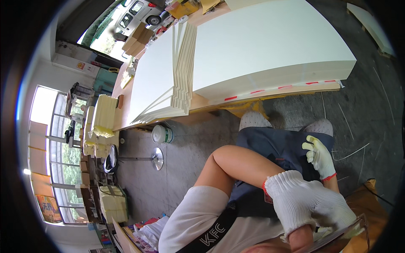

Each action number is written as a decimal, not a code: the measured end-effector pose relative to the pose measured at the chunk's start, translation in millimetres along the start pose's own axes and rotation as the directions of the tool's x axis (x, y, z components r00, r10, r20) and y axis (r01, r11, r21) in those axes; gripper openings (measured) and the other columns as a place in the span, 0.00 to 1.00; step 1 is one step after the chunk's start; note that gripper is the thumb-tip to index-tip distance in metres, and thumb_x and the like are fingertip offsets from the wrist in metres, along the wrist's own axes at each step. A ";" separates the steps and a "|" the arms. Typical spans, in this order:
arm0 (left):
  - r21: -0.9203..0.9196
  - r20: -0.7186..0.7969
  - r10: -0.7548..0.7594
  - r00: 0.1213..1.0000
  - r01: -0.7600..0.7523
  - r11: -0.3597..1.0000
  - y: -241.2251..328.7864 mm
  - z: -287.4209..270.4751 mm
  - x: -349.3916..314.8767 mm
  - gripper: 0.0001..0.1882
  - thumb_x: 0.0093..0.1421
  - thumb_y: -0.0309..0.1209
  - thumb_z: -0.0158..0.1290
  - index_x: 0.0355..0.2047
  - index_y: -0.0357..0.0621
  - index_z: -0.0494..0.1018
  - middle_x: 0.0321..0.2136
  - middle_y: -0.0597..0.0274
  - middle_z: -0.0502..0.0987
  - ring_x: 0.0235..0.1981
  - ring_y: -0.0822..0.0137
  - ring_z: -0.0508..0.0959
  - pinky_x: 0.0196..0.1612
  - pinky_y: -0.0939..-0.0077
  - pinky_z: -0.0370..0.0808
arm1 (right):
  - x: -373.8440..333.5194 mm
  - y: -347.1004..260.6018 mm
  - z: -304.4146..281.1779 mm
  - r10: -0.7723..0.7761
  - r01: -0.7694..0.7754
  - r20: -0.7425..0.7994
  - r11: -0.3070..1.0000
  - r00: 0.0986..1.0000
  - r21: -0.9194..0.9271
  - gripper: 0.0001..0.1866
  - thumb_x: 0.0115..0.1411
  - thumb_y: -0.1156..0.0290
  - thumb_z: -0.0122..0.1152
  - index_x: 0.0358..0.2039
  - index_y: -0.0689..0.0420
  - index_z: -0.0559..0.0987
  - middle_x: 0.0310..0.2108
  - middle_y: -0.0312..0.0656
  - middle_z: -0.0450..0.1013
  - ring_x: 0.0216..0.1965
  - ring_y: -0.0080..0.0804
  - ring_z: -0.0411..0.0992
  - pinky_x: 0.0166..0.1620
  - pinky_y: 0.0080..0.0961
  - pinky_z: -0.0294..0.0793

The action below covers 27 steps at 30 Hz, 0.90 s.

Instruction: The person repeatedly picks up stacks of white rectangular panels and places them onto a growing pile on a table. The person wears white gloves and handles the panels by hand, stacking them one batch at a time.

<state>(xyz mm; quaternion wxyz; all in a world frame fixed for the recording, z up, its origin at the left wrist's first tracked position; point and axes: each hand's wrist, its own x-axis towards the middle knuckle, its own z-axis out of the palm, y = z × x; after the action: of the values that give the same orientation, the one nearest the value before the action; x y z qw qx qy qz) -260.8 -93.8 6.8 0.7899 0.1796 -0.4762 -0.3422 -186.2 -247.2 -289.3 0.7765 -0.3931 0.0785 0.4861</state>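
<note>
My left hand [314, 205], in a white knit glove with a red-edged cuff, is raised close to the camera at the lower right, next to a clear lens with a thin frame [363, 227]. Its fingers are mostly hidden, so I cannot tell whether it grips anything. Down beside my dark blue apron [270, 145] is my right hand [319, 156]. It wears a white glove with pale yellow fingertips; the fingers are loosely bent and apart, with nothing between them. Ahead, a tall stack of white panels [270, 46] lies on a workbench, beside a fanned pile of white boards [182, 80].
A white bucket [162, 134] and a round-based metal stand [157, 159] are on the grey floor at left. Pale foam-like blocks [103, 116] are stacked beyond. Thin strips [352, 152] litter the floor at right. Cartons [137, 40] stand by the doorway.
</note>
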 end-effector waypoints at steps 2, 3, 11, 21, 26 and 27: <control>-0.035 0.007 0.041 0.999 -0.040 0.999 -4.6 -2.3 0.2 0.31 0.57 0.51 0.68 0.38 0.33 0.68 0.26 0.67 0.67 0.27 0.74 0.67 0.28 0.76 0.66 | 2.1 -1.9 5.9 0.017 -0.017 -0.020 1.000 1.000 -0.026 0.20 0.74 0.59 0.49 0.59 0.59 0.70 0.41 0.48 0.80 0.22 0.25 0.73 0.24 0.21 0.75; -0.077 -0.005 0.034 0.999 -0.034 0.996 -8.9 -2.6 0.5 0.32 0.57 0.52 0.68 0.38 0.33 0.68 0.26 0.68 0.66 0.26 0.74 0.66 0.28 0.76 0.65 | -0.2 -3.9 11.2 0.011 -0.011 -0.011 1.000 1.000 -0.008 0.21 0.73 0.59 0.50 0.59 0.59 0.71 0.41 0.48 0.80 0.23 0.25 0.73 0.25 0.20 0.73; -0.065 0.035 0.024 0.999 -0.021 0.998 -17.3 -7.9 4.3 0.36 0.57 0.56 0.66 0.39 0.32 0.68 0.26 0.68 0.66 0.27 0.73 0.66 0.28 0.76 0.65 | 6.9 -12.8 28.6 0.041 -0.039 0.062 0.999 0.997 -0.033 0.20 0.72 0.58 0.53 0.57 0.57 0.72 0.40 0.45 0.79 0.25 0.25 0.73 0.25 0.20 0.72; 0.789 -0.590 -0.031 0.807 0.584 0.192 51.1 -79.0 -11.8 0.12 0.61 0.31 0.62 0.45 0.46 0.79 0.38 0.62 0.81 0.41 0.68 0.81 0.44 0.71 0.77 | 0.6 -210.5 46.6 -0.713 0.665 0.020 0.643 0.701 -0.382 0.14 0.71 0.60 0.54 0.50 0.55 0.78 0.33 0.35 0.78 0.24 0.15 0.69 0.24 0.14 0.65; 0.443 -0.526 0.505 0.684 0.727 -0.525 120.4 -191.5 -18.9 0.11 0.63 0.29 0.56 0.45 0.43 0.79 0.42 0.52 0.80 0.38 0.62 0.82 0.44 0.70 0.78 | 13.1 -280.6 77.8 -0.910 0.303 -0.020 0.158 0.414 -0.940 0.28 0.66 0.41 0.54 0.41 0.57 0.78 0.33 0.46 0.79 0.32 0.40 0.78 0.36 0.34 0.75; 0.385 -0.594 0.482 0.645 0.753 -0.534 130.0 -204.0 -19.5 0.11 0.63 0.30 0.57 0.46 0.44 0.80 0.42 0.51 0.80 0.39 0.61 0.82 0.44 0.69 0.77 | 20.7 -283.9 80.8 -0.916 0.207 0.016 0.073 0.400 -0.976 0.31 0.64 0.36 0.53 0.40 0.57 0.78 0.34 0.48 0.78 0.36 0.45 0.78 0.40 0.38 0.74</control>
<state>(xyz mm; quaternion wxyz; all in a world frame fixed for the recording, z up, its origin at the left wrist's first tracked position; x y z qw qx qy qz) -40.3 2.7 -24.5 0.1984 0.9540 -0.1165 0.1922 35.4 -239.3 -93.2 0.4813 -0.8622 -0.1129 -0.1105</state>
